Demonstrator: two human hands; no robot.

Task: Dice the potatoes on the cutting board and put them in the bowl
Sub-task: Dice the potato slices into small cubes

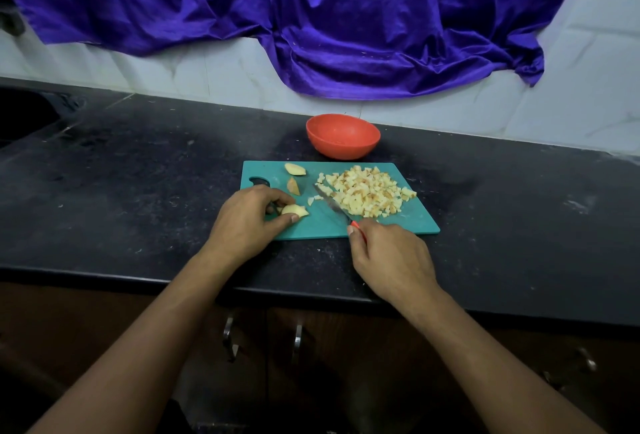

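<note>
A teal cutting board (408, 222) lies on the black counter. On its right half sits a pile of diced potato (369, 191). Two potato wedges (294, 169) lie near the board's back left. My left hand (247, 222) pinches a third potato piece (294, 210) at the board's front left. My right hand (388, 257) grips the red handle of a knife (332, 204), whose blade lies flat against the left side of the diced pile. An orange bowl (343, 135) stands just behind the board, and I see nothing inside it.
The black counter (138, 191) runs left and right of the board, with its front edge just below my hands. A purple cloth (346, 35) hangs on the tiled wall behind. A dark sink opening (24, 114) lies at the far left. Cabinet handles (298, 343) are below.
</note>
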